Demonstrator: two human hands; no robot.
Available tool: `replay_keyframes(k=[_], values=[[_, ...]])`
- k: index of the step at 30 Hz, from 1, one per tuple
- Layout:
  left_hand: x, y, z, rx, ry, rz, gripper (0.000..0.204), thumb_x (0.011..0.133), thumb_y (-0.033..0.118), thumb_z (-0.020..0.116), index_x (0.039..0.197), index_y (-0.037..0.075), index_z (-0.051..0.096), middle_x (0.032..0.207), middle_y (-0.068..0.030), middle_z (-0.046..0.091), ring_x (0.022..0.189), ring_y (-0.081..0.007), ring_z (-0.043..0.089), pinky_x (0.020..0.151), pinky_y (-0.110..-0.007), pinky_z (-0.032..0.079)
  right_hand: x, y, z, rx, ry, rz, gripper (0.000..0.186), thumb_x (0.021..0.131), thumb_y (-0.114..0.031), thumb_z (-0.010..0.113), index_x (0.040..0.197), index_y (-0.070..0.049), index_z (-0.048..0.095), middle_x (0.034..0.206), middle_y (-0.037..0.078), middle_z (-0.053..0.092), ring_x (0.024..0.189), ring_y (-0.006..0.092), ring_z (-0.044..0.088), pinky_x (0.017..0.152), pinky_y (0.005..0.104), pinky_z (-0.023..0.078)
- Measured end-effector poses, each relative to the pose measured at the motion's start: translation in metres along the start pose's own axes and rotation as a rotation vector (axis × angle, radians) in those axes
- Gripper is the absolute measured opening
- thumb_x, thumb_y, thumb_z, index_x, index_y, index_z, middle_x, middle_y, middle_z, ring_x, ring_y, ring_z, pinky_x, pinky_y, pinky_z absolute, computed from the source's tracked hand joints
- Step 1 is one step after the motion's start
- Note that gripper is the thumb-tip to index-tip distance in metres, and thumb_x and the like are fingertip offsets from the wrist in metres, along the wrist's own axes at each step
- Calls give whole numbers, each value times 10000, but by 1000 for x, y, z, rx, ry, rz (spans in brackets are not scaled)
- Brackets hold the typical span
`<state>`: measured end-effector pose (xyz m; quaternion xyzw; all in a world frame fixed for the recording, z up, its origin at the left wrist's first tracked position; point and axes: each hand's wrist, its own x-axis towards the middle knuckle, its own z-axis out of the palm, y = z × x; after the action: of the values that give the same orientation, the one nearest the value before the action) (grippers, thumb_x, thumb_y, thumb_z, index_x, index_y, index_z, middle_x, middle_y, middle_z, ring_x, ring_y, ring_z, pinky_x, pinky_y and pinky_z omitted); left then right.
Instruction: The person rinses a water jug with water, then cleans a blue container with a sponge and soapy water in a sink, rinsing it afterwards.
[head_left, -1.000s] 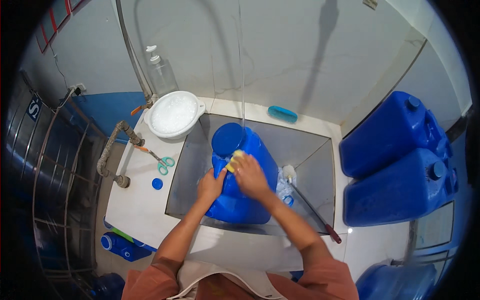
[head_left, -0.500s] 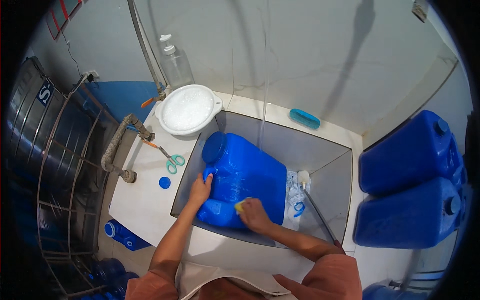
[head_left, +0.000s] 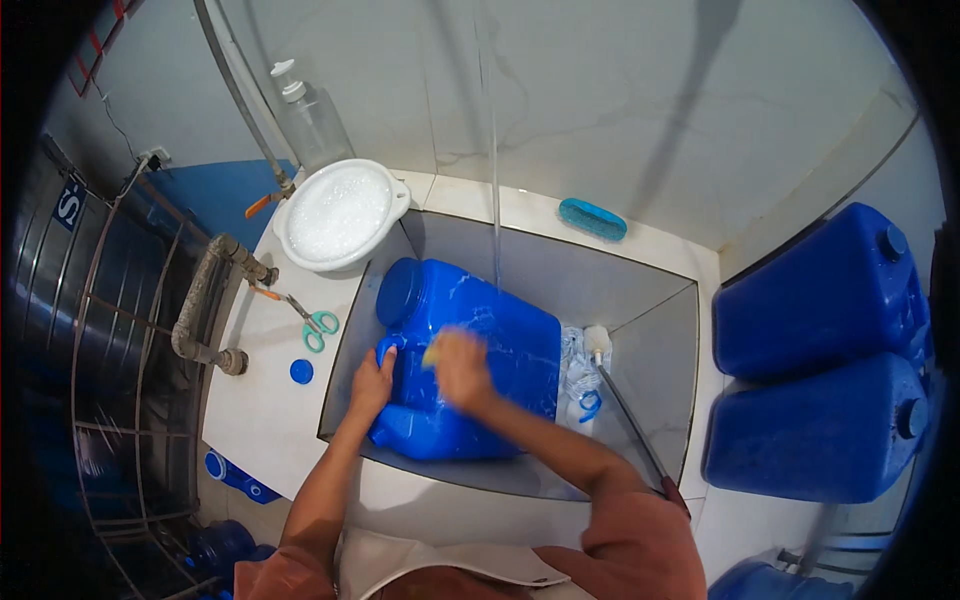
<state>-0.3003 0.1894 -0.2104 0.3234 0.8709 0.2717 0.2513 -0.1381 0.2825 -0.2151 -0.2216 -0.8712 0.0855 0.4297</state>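
Moderately bright indoor light, dimmer at left, with one motion-blurred grip.

Soft shadows streak the far wall (head_left: 570, 100) (the light source is out of view), and the near counter (head_left: 440, 480) is shaded; pale glints mark the blue jug (head_left: 520, 360) and the dark tank (head_left: 85, 270) at left. The right grip (head_left: 460, 370) smears, the left grip (head_left: 371, 385) looks sharper; fisheye bends straight edges toward black corners.
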Motion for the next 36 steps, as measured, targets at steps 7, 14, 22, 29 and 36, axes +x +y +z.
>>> replay_keyframes(k=[7,14,22,29,36], values=[[6,-19,8,26,60,73,510,888,459,428,991,-32,522,770,-241,606,617,-349,618,562,-431,479,-144,110,5,0,1,894,400,865,-179,458,1173,72,412,1159,269,435,1125,422,378,993,448,276],[-13,23,-9,-173,-106,-61,526,891,464,423,990,-38,543,691,-201,590,622,-299,613,582,-388,464,5,-11,-19,-87,-274,184,447,867,-161,463,1227,87,371,1290,279,350,1230,444,278,1070,461,161],[-5,23,-5,-60,-130,244,469,907,438,401,971,-4,547,704,-244,573,645,-393,580,592,-430,433,-67,36,-17,98,189,732,446,902,-148,389,1269,98,324,1310,270,328,1236,434,270,1065,441,181],[-43,59,-23,90,-215,448,426,890,429,439,918,11,517,697,-231,588,689,-422,574,586,-465,434,41,96,-99,668,-219,790,430,935,-290,355,1244,-3,439,1212,134,491,1128,255,447,983,317,314],[-64,134,-14,460,-345,954,427,849,481,475,872,58,522,628,-149,582,615,-347,585,533,-440,454,-13,155,-163,873,-472,1106,450,912,-352,397,1216,-36,498,1145,74,545,1015,162,510,916,279,376]])
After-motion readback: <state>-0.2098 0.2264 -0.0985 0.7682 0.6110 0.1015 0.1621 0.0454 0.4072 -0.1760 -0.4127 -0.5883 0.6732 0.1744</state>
